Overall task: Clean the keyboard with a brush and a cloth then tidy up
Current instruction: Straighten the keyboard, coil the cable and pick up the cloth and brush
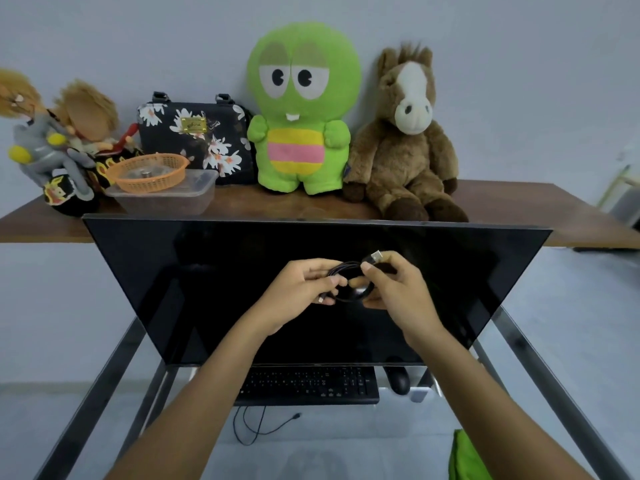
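Both my hands are raised in front of the dark monitor [207,271], holding a coiled black cable [349,292] between them. My left hand [301,289] grips the left side of the coil. My right hand [394,289] pinches the right side, and the cable's USB plug [375,256] sticks up above its thumb. The black keyboard [308,384] lies below on a lower shelf, with a black mouse [398,379] to its right. A green cloth [465,459] shows at the bottom right. No brush is in view.
A wooden shelf [519,216] behind the monitor carries a green plush [301,109], a brown plush horse [405,140], a floral bag [197,140], dolls [59,143], and an orange basket [149,173] on a clear plastic box [166,199]. A loose black cable [256,427] hangs below the keyboard.
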`<action>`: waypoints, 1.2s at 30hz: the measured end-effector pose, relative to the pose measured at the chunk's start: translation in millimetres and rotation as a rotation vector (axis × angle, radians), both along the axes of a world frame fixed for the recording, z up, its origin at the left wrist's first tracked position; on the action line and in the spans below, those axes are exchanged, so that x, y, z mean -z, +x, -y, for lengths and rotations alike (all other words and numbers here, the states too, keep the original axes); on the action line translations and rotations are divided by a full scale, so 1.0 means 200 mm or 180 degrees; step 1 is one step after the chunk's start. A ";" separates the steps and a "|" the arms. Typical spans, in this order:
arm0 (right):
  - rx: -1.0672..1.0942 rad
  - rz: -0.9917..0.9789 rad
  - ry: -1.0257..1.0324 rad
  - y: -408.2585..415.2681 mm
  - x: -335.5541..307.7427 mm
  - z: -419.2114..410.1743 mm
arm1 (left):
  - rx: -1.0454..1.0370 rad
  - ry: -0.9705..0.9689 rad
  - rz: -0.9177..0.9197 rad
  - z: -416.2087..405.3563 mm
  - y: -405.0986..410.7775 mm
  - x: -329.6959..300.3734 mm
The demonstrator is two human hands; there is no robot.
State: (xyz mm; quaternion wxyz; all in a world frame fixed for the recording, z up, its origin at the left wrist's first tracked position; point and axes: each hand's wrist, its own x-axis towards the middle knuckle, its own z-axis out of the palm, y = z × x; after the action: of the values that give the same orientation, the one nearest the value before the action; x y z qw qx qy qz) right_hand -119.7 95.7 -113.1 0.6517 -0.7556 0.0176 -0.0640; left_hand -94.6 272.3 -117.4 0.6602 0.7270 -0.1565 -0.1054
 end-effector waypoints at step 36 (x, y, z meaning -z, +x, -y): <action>0.0838 -0.1783 -0.1597 -0.10 1.74 0.77 | -0.0754 0.3063 0.0716 0.95 -0.21 1.81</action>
State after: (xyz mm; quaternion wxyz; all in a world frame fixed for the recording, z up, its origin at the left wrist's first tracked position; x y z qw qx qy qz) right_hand -139.9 -58.3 -460.9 0.4030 -0.8708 0.2752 0.0593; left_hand -135.7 83.2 -478.8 0.2370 0.9684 -0.0769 -0.0109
